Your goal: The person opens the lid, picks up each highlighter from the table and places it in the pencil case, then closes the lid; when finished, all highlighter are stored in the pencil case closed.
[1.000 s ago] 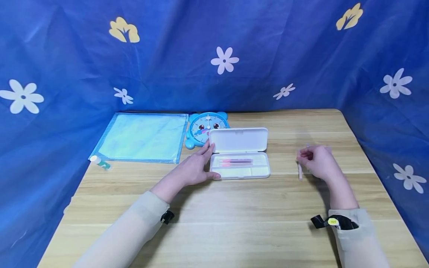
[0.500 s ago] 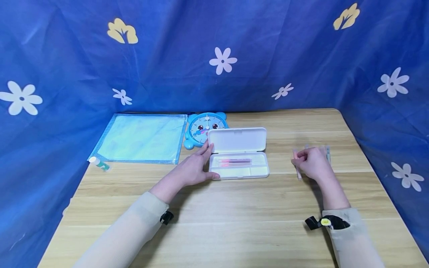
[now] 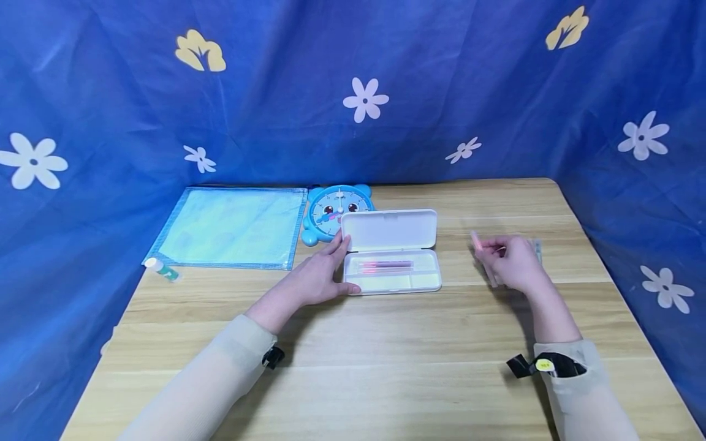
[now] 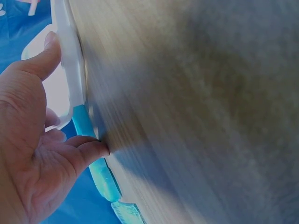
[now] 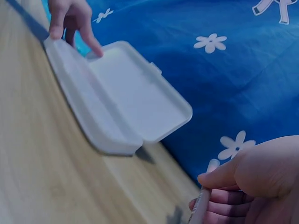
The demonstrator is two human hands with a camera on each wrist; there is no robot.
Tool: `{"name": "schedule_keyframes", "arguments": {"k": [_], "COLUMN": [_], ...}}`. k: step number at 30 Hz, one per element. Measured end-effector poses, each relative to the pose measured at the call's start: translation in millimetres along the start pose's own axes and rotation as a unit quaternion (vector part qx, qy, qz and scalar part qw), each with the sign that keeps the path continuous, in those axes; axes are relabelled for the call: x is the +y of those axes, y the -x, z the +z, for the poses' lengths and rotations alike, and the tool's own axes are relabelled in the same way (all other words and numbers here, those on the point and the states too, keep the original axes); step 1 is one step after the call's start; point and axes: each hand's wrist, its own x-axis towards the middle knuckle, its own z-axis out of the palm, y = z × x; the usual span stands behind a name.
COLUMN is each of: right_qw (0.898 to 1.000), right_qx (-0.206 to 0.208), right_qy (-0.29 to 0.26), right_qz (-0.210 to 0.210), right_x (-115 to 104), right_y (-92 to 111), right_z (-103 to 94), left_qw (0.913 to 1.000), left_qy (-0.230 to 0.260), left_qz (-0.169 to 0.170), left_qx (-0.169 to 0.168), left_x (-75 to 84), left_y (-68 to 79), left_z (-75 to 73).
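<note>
Raised since a moment ago, a pink pen is pinched by the right hand, right of the open pencil case; the left hand, spread, touches the case's left end.

pass: tabletop in front and right of white case | block: raised lid, clock behind lid's left

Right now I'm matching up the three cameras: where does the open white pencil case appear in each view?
Head: the pencil case is just right of and a little below the picture's middle.
Left wrist: upper left, running out at the top edge and partly behind the hand.
Right wrist: upper left, seen at a slant.
Shared landmark: the left hand, touching the case in all three views.
</note>
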Motion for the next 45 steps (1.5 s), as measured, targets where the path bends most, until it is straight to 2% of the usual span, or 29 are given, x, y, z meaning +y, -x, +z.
{"name": "schedule_keyframes", "arguments": {"k": [5,12,16,22,29,36,45], "right_qw": [1.000,0.999,0.998,0.996,0.991,0.988,0.972], "right_qx": [-0.001,0.010,0.024,0.030,-0.004,-0.060,-0.108], "right_qy": [-0.026,-0.029,-0.031,-0.043,-0.055,-0.045,-0.004], "right_qz": [-0.009,-0.030,-0.040,-0.079,-0.120,-0.136,-0.209], "right_x": [-11.7,-31.0,-42.9,-59.3,-79.2,-98.0,-107.7], "right_y": [-4.1,-11.8,-15.7,-22.3,-32.9,-41.5,-47.7], "right_z": [-5.1,-8.5,-5.8,2.7,15.7,39.1,81.5], "left_qw": [1.0000,1.0000,1.0000,1.0000,1.0000,1.0000,1.0000], "left_qy": [0.001,0.001,0.001,0.000,-0.001,-0.003,-0.005], "left_qz": [0.003,0.004,0.003,0.004,0.002,0.000,0.000], "left_qx": [0.002,0.003,0.000,0.000,-0.001,-0.003,-0.003], "left_x": [-0.8,-0.9,-1.2,-1.3,-0.5,0.3,0.1], "left_y": [0.3,0.2,0.8,1.8,2.0,2.3,2.8], "left_z": [-0.7,-0.2,0.9,2.4,1.5,1.0,0.7]}}
